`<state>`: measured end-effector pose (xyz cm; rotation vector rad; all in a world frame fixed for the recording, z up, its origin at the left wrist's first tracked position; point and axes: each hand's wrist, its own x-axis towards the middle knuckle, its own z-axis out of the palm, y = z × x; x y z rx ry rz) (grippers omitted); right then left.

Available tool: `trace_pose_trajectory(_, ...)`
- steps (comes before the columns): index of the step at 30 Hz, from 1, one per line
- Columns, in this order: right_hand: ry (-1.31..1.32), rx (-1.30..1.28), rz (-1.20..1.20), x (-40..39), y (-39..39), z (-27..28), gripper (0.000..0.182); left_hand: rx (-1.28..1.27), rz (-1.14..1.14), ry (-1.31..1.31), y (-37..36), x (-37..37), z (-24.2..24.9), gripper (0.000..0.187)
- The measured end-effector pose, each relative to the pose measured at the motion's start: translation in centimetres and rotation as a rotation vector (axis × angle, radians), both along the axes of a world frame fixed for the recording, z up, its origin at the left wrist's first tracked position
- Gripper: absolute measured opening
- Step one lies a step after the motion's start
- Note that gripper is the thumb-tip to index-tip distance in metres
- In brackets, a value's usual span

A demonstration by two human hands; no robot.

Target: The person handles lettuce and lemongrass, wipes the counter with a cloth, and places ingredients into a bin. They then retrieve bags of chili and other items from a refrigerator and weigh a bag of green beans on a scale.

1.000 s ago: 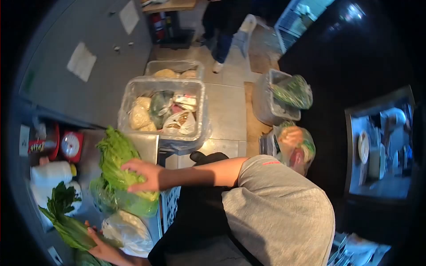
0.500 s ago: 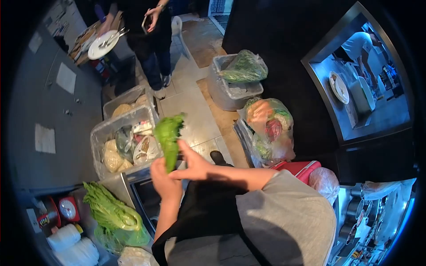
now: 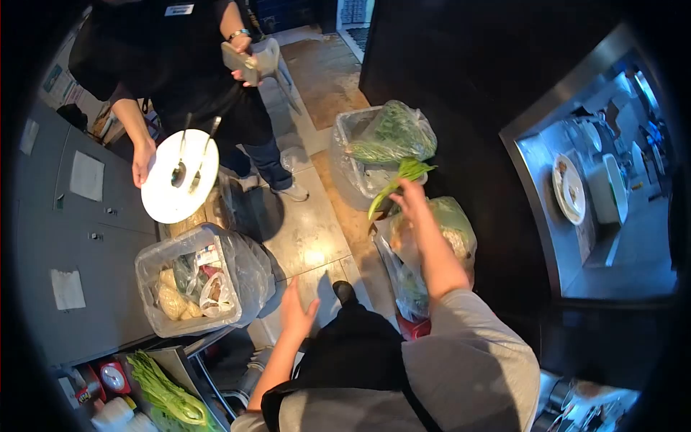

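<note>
My right hand [image 3: 412, 200] is closed around a green lettuce leaf [image 3: 412, 170], reaching out at the front edge of a lined grey bin [image 3: 348, 147]. In that bin's top sits a plastic bag of greens [image 3: 394, 133]. Below my right forearm lies a clear bag of mixed vegetables [image 3: 455, 227]. My left hand [image 3: 296, 315] is held over the floor with thumb and fingers apart, holding nothing. A head of romaine lettuce [image 3: 167, 392] rests on the counter at the lower left.
A person in black [image 3: 180, 65] stands ahead with a white plate [image 3: 162, 191] bearing cutlery, and a phone [image 3: 241, 63]. A lined tub [image 3: 248, 284] of bagged food stands at left. At right, a pass window [image 3: 529, 173] shows another plate [image 3: 568, 191].
My right hand has moved forward and right with lettuce, apart from my left hand, which has dropped lower and opened. The person with the plate has come closer.
</note>
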<state>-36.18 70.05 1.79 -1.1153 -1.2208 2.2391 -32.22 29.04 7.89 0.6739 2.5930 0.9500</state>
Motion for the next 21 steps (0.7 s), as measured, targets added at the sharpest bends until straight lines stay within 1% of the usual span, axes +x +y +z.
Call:
trace_pose_trajectory(1, -0.146, 0.061, -0.136, -1.3, 2.7, -1.4, 0.035, -0.038, 0.051, -0.016, -1.7, 0.4, -1.2, 0.077)
trace_pose_trajectory(2, -0.318, 0.047, -0.216, -2.0, 5.9, -4.8, 0.041, -0.08, 0.101, -0.036, -3.4, 1.0, -2.1, 0.077)
trace_pose_trajectory(3, -0.48, 0.025, -0.185, -2.0, 7.6, -6.2, 0.044, -0.137, 0.153, -0.083, -5.1, 1.9, -2.6, 0.077)
trace_pose_trajectory(5, -0.575, 0.103, -0.083, -1.3, 6.8, -8.0, 0.044, -0.245, 0.282, -0.181, -8.2, 3.9, -2.4, 0.078)
trace_pose_trajectory(6, -0.622, 0.142, -0.032, -0.8, 6.4, -8.9, 0.045, -0.229, 0.302, -0.2, -9.7, 4.6, -2.4, 0.077)
trace_pose_trajectory(7, -0.453, 0.331, 0.102, 1.0, 6.6, -13.8, 0.036, -0.208, 0.346, -0.218, -11.2, 5.7, -2.7, 0.076)
trace_pose_trajectory(8, -0.433, 0.203, 0.184, 2.6, 6.1, -18.0, 0.026, -0.19, 0.426, -0.232, -12.7, 7.7, -2.8, 0.075)
trace_pose_trajectory(9, -0.423, 0.078, 0.268, 4.4, 5.6, -22.1, 0.017, -0.178, 0.406, -0.109, -13.8, 8.9, -2.4, 0.071)
trace_pose_trajectory(10, -0.444, 0.073, 0.341, 5.6, 2.5, -24.8, 0.012, -0.138, 0.472, -0.079, -14.6, 9.7, -1.3, 0.066)
trace_pose_trajectory(11, -0.592, 0.123, 0.544, 5.8, -6.4, -15.4, 0.019, -0.151, 0.529, -0.074, -15.2, 10.0, 0.6, 0.064)
trace_pose_trajectory(12, -0.638, 0.406, 0.741, 6.4, -13.2, -10.5, 0.028, -0.162, 0.576, -0.076, -16.2, 10.3, 2.5, 0.062)
trace_pose_trajectory(13, -0.717, 0.49, 0.982, 6.9, -18.0, -9.6, 0.026, -0.172, 0.626, 0.043, -17.5, 10.8, 3.4, 0.059)
trace_pose_trajectory(14, -0.645, 0.366, 1.016, 7.6, -22.6, -10.2, 0.022, 0.016, 0.786, 0.001, -19.2, 11.4, 3.5, 0.051)
trace_pose_trajectory(15, -0.588, 0.233, 1.026, 8.5, -27.3, -10.9, 0.021, -0.148, 0.719, 0.147, -21.1, 11.2, 5.9, 0.04)
trace_pose_trajectory(16, -0.459, 0.227, 1.201, 8.7, -32.5, -8.6, 0.018, -0.111, 0.796, 0.344, -23.2, 12.2, 5.9, 0.031)
trace_pose_trajectory(17, -0.332, 0.213, 1.346, 8.8, -37.8, -5.0, 0.02, -0.147, 0.88, 0.465, -25.9, 13.3, 6.6, 0.029)
trace_pose_trajectory(19, -0.013, 0.399, 1.549, 7.4, -48.8, 0.9, 0.018, -0.189, 1.015, 0.686, -32.8, 13.3, 8.9, 0.026)
trace_pose_trajectory(21, 0.235, 0.314, 1.614, 6.4, -57.4, 8.1, 0.016, -0.099, 1.2, 0.691, -38.5, 14.2, 9.3, 0.025)
